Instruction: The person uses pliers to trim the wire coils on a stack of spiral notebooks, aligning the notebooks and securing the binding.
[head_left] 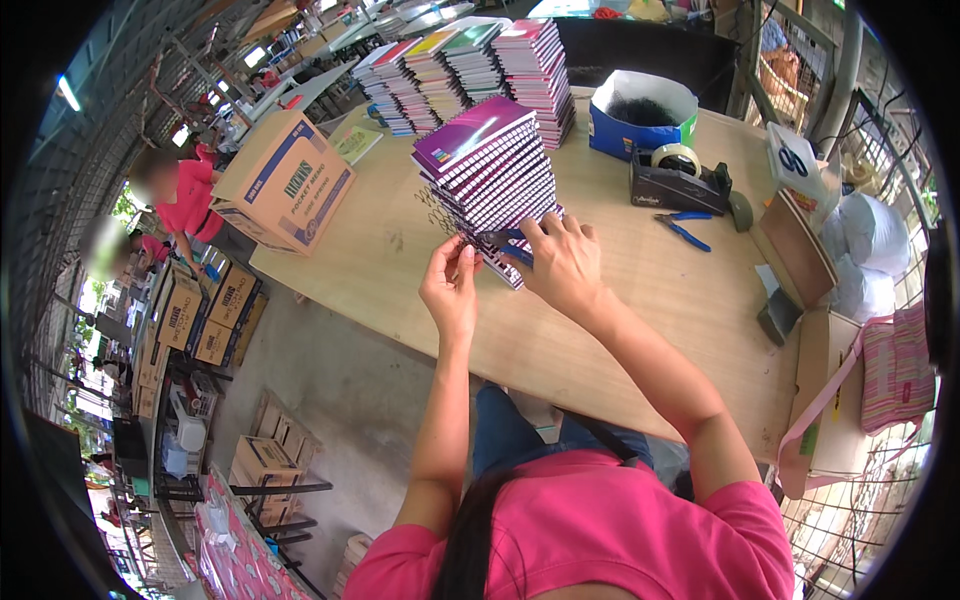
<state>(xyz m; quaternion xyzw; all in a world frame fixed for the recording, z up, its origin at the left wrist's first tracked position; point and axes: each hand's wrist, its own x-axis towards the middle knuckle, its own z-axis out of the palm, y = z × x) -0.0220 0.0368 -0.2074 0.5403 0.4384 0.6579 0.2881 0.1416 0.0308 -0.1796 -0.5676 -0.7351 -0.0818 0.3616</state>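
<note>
A tall stack of purple spiral notebooks [478, 143] stands on the table in front of me, their wire bindings toward me. Loose spiral wire [433, 212] sticks out at the stack's left side. My left hand [450, 290] pinches at the wire by the low left corner of the stack, thumb against forefinger. My right hand [568, 268] is closed around blue-handled pliers [515, 252], whose jaws lie beside my left fingertips. The exact bit of wire between the fingers is partly hidden. A second pair of blue-handled pliers [686, 228] lies apart on the right.
Behind are stacks of coloured notebooks [455, 75]. A cardboard box [285, 182] stands left on the table [610, 350]. To the right are a tape dispenser [680, 180], a blue-white container of dark wire [643, 110] and an opened carton [825, 385]. A person in pink [190, 195] works left.
</note>
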